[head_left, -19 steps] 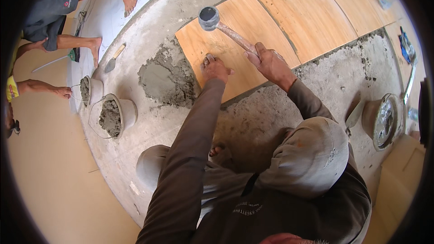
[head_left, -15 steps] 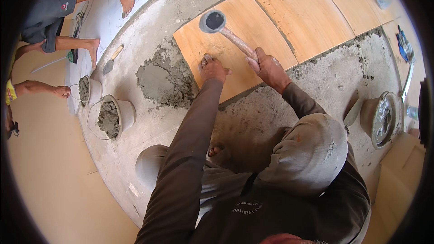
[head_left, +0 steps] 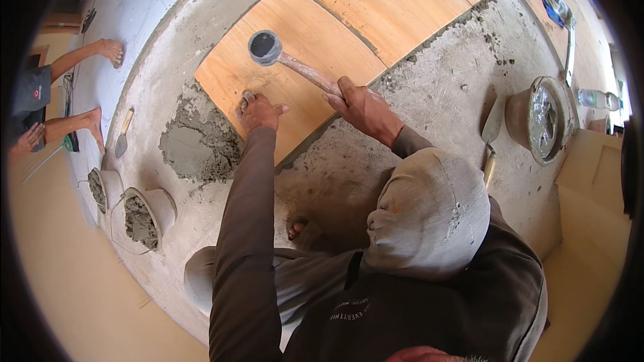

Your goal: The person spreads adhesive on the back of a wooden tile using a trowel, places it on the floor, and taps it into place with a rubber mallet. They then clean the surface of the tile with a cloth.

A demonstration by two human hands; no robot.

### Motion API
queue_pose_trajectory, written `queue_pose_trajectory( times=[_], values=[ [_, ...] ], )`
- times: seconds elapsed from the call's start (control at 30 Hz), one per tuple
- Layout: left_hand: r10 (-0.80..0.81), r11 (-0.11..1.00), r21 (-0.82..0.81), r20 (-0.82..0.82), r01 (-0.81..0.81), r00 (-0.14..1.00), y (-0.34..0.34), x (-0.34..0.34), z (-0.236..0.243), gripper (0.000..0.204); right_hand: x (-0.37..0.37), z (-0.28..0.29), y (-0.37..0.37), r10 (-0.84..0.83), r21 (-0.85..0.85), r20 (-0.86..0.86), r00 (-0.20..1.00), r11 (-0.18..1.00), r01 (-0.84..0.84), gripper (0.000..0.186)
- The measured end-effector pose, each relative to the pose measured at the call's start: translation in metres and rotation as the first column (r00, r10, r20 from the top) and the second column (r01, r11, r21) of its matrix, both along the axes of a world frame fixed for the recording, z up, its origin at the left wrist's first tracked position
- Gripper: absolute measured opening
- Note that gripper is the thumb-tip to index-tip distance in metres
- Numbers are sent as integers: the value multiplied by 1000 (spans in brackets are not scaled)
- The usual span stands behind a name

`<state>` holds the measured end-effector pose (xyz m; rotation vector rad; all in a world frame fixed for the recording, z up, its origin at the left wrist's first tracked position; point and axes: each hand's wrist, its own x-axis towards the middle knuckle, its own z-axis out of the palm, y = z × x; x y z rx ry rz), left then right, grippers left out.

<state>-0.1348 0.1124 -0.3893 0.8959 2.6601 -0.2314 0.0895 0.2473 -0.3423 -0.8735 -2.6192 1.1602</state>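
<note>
My right hand (head_left: 370, 111) is closed round the handle of a rubber mallet (head_left: 310, 70). The mallet's dark round head is over the end tile (head_left: 302, 33), a tan slab with wood-like grain; I cannot tell whether it touches. Near that tile's left edge my left hand (head_left: 260, 114) rests on its surface, thumb out and fingers apart, holding nothing. Grey wet mortar (head_left: 201, 142) lies heaped on the floor beside the tile's left edge, partly smoothed on top.
Two buckets of mortar (head_left: 142, 222) stand at the left, near a trowel (head_left: 123, 133) and another person's legs (head_left: 84, 124). On the right are a bucket (head_left: 530, 117), a larger trowel (head_left: 493, 124) and a plastic bottle (head_left: 599, 99). More tan tiles (head_left: 382, 0) continue rightward.
The whole view has shifted, so the tiles and my hands appear farther left. The other person's hand has come away from the bucket's wire handle. My grip on the mallet is unchanged.
</note>
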Motion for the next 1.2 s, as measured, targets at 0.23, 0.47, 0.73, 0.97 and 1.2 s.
queue_pose_trajectory(
  times=[0.23, 0.47, 0.73, 0.97, 1.2],
  values=[
    [-67, 998, -11, -32, 67, 997, 0, -1, -3, 85, 37, -12, -9, -65, -9, 36, 997, 998, 65, 36],
    [-103, 992, -69, 1, 103, 995, -9, 4, -4, 88, 55, -1, -13, -114, -102, 115, 987, 987, 126, 40],
    [-135, 990, -30, 74, 138, 988, -17, -6, -9, 96, 83, 0, -12, -270, -207, 244, 932, 924, 322, 40],
    [-171, 985, -7, -10, 170, 985, -11, -9, -14, 98, 113, -28, -8, -320, -55, 224, 921, 939, 340, 38],
    [-173, 985, -24, -9, 173, 985, -9, -4, -9, 92, 143, 6, -19, -392, -324, 169, 904, 844, 427, 43]
  ],
)
